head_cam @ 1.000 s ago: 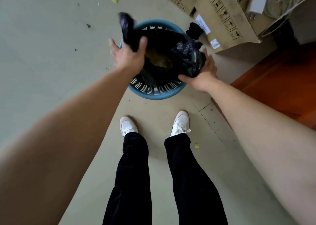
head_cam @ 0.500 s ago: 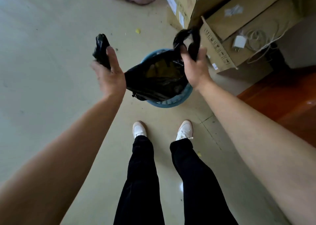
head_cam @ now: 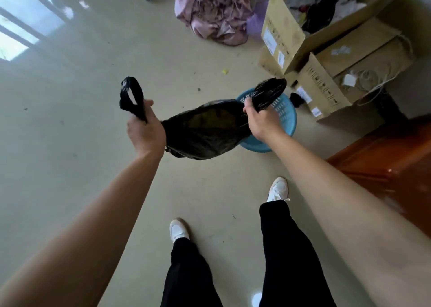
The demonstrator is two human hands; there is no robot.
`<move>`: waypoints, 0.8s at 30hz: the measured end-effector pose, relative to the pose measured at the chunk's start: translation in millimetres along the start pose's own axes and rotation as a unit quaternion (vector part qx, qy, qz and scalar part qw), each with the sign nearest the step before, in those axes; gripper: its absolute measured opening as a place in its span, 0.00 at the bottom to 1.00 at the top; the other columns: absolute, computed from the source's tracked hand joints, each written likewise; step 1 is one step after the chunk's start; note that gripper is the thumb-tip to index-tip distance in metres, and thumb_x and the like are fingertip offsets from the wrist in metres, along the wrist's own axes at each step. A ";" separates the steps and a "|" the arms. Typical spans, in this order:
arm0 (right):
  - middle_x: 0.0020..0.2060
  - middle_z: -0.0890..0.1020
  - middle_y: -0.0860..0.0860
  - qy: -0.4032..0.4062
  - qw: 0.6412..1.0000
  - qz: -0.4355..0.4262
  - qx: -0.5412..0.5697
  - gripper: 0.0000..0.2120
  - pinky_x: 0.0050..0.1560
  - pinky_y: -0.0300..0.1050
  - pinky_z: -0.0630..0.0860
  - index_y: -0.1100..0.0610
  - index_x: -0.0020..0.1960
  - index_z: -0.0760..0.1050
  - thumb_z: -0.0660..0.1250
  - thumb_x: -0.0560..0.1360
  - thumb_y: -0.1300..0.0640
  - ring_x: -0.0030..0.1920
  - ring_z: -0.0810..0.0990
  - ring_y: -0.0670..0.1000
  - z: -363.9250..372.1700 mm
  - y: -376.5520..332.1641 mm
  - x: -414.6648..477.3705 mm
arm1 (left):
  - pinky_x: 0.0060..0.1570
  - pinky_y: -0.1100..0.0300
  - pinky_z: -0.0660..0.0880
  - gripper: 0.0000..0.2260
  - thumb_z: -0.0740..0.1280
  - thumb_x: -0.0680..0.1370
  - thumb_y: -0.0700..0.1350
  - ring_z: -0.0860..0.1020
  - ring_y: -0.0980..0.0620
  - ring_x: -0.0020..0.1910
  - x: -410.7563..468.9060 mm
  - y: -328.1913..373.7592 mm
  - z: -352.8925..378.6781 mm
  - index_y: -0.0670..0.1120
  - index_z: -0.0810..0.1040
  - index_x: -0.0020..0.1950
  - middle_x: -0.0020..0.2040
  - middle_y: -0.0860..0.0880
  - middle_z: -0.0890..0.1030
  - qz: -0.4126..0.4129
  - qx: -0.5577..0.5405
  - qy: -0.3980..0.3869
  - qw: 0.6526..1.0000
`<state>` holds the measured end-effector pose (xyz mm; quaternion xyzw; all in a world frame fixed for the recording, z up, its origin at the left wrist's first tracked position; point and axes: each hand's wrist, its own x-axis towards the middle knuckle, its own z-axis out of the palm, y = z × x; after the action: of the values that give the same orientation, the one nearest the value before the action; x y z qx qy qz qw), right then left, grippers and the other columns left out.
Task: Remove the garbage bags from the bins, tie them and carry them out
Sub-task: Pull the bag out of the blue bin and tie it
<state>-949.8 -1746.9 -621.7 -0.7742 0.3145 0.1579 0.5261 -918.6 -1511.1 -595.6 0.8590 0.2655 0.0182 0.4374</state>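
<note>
While you hold the black garbage bag (head_cam: 205, 131) by its two handle loops, note that the removal step appears complete: the bag hangs clear of the blue perforated bin (head_cam: 283, 120), which stands on the floor (head_cam: 81, 96) just behind and to the right of it. Your left hand (head_cam: 145, 129) is closed around the left loop (head_cam: 131, 96), and your right hand (head_cam: 261, 117) is closed around the right loop (head_cam: 268, 93). The bag mouth sags open between them, and brownish contents show inside.

Status of the task, as judged from this view:

1. Removal from this bin: done.
2. Tying: not yet done. The loops are held apart, with no knot formed.
3. Carrying out: not yet done.

To tie, you would most likely bring the two loops together and cross them over the open mouth.

Count of items in view:

- Garbage bags: one, with two handle loops.
- Bins: one. Whether other bins remain cannot be told.
- Cardboard boxes (head_cam: 326, 82): at least three, stacked beside the bin to the right.
- Crumpled pink cloth (head_cam: 214, 15): one heap, well apart from the bin.
- Hands: two, both gripping.
</note>
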 end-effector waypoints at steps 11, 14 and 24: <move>0.65 0.79 0.56 0.036 0.999 0.004 -0.001 0.23 0.55 0.33 0.65 0.61 0.67 0.75 0.60 0.83 0.45 0.67 0.75 0.55 146.6 19.3 -38.9 | 0.58 0.49 0.75 0.21 0.58 0.82 0.58 0.80 0.45 0.54 46.9 -134.3 -73.5 0.41 0.78 0.56 0.52 0.46 0.83 -0.079 -0.016 -0.212 0.974; 0.57 0.84 0.55 0.042 0.995 -0.019 -0.087 0.20 0.51 0.38 0.69 0.56 0.59 0.82 0.59 0.82 0.44 0.59 0.80 0.56 180.9 55.0 -5.1 | 0.53 0.48 0.75 0.15 0.62 0.79 0.53 0.79 0.44 0.50 63.4 -187.8 -47.6 0.42 0.72 0.56 0.48 0.46 0.79 -0.083 -0.020 -0.180 0.980; 0.38 0.78 0.56 0.134 0.969 -0.089 -0.189 0.26 0.42 0.47 0.69 0.62 0.41 0.76 0.56 0.82 0.41 0.43 0.78 0.58 252.9 187.1 107.6 | 0.43 0.51 0.75 0.18 0.54 0.84 0.54 0.81 0.42 0.43 101.8 -350.4 72.6 0.41 0.66 0.64 0.41 0.44 0.80 -0.005 0.031 -0.101 0.994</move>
<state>-969.2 -1596.8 -917.8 -0.8985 0.2767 0.0621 0.3352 -966.3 -1350.0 -927.5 0.8682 0.2248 -0.0790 0.4353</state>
